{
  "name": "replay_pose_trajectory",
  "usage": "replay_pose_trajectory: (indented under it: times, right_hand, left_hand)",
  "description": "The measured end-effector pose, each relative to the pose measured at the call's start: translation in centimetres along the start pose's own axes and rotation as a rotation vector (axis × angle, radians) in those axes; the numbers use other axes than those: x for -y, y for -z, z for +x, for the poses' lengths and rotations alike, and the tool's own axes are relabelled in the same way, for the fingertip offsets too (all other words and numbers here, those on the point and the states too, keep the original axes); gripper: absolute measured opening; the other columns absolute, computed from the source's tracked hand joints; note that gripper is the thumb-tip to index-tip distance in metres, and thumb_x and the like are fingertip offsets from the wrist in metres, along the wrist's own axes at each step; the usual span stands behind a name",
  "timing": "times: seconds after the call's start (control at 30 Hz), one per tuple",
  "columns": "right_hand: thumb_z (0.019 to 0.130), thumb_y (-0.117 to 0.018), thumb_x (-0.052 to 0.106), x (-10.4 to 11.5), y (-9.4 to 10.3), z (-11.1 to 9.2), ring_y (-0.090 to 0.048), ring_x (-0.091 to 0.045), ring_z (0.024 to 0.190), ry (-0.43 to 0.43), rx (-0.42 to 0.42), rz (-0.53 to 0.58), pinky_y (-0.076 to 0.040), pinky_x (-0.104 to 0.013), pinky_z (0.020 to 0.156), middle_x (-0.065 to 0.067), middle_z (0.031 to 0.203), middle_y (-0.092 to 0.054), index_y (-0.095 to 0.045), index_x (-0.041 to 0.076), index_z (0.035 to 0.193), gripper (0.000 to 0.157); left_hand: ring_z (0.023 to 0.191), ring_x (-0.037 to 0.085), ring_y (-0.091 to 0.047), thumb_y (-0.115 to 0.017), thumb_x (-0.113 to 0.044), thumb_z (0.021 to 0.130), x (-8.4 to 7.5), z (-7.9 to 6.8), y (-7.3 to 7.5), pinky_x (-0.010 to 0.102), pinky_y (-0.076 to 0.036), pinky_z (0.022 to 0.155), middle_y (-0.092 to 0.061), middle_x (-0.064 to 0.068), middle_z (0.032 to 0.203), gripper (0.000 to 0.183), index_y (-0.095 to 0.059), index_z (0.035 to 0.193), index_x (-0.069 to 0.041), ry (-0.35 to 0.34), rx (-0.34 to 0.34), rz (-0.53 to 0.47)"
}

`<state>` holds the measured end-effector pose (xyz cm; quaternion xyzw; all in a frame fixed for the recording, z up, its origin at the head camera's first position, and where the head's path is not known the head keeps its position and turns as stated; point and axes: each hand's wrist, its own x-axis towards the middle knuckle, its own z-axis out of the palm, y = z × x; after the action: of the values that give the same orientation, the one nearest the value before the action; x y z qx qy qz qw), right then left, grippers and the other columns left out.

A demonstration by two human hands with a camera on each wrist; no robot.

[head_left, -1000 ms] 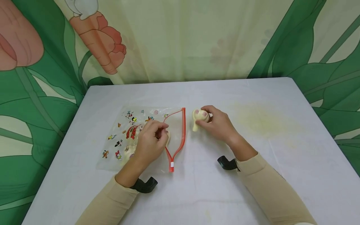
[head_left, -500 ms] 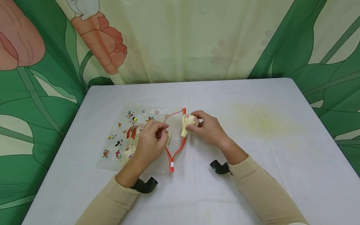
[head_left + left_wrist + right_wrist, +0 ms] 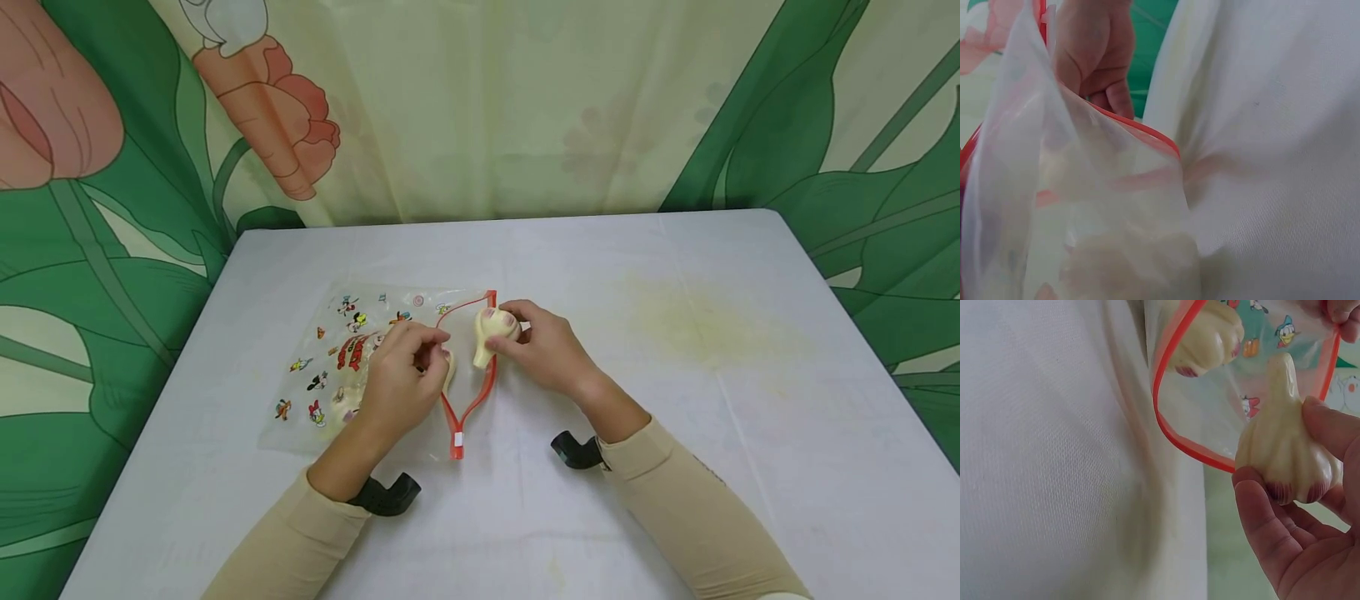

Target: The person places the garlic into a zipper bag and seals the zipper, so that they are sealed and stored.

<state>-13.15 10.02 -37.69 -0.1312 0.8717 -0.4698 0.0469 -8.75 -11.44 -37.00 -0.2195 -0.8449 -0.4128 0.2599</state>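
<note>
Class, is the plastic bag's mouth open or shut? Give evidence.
The bag is open: its red rim forms a wide loop, with a garlic bulb visible inside.

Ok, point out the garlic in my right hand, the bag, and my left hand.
Garlic (image 3: 1286, 440): right wrist view, on the bulb.
Bag (image 3: 332, 329): head view, on its clear printed wall.
Left hand (image 3: 401, 377): head view, on the back of the hand.

Left fingers (image 3: 429, 335) and right fingers (image 3: 1265, 519) both curl, forearms (image 3: 701, 504) angled inward.
</note>
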Motion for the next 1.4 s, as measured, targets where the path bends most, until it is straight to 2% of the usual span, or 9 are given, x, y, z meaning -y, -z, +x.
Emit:
replay_pose_trajectory:
  times: [0.37, 0.7, 1.03, 1.23, 1.4]
  right_hand:
    - [0.088, -0.076, 0.025, 0.0, -0.9, 0.1, -0.064, -0.016, 0.08, 0.026, 0.029, 0.005, -0.049, -0.031, 0.072, -0.003, 0.111, -0.067, -0.06, 0.008, 0.131, 0.049]
    - [0.086, -0.077, 0.025, 0.1, -2.1, 0.0, -0.054, -0.02, 0.088, 0.08, 0.049, -0.131, -0.049, -0.032, 0.076, -0.009, 0.104, -0.058, -0.064, 0.006, 0.124, 0.044]
    - [0.089, -0.074, 0.02, 0.1, -2.7, -0.3, -0.055, -0.021, 0.09, 0.079, 0.134, -0.221, -0.048, -0.033, 0.08, -0.013, 0.112, -0.056, -0.063, 0.006, 0.129, 0.044]
    - [0.088, -0.071, 0.015, -0.2, -3.0, -0.2, -0.054, -0.023, 0.096, 0.104, 0.117, -0.256, -0.047, -0.034, 0.083, -0.014, 0.113, -0.056, -0.064, 0.006, 0.131, 0.044]
    - [0.088, -0.072, 0.015, -0.3, -3.3, -0.1, -0.051, -0.021, 0.089, 0.132, 0.103, -0.276, -0.046, -0.031, 0.076, -0.011, 0.101, -0.054, -0.064, 0.005, 0.131, 0.045]
  left_hand:
    - [0.071, 0.015, -0.053, -0.062, 0.006, 0.083, 0.0, -0.1, 0.0, 0.025, -0.049, 0.059, -0.059, 0.011, 0.088, 0.013, -0.069, 0.092, 0.004, 0.008, 0.015, 0.006]
    - [0.071, 0.016, -0.053, -0.061, 0.006, 0.084, 0.0, -0.1, 0.0, 0.026, -0.05, 0.058, -0.059, 0.012, 0.089, 0.013, -0.069, 0.093, 0.004, 0.007, 0.019, 0.008]
    - [0.071, 0.016, -0.054, -0.062, 0.007, 0.084, -0.1, -0.2, -0.1, 0.024, -0.05, 0.059, -0.058, 0.011, 0.089, 0.012, -0.069, 0.093, 0.005, 0.014, 0.024, 0.004]
    - [0.071, 0.016, -0.052, -0.062, 0.006, 0.084, -0.2, -0.2, -0.2, 0.026, -0.05, 0.059, -0.058, 0.011, 0.088, 0.012, -0.07, 0.092, 0.004, 0.019, 0.03, 0.007]
    - [0.071, 0.015, -0.052, -0.061, 0.006, 0.084, -0.3, -0.2, -0.2, 0.025, -0.049, 0.059, -0.057, 0.01, 0.088, 0.012, -0.07, 0.092, 0.004, 0.025, 0.035, 0.01]
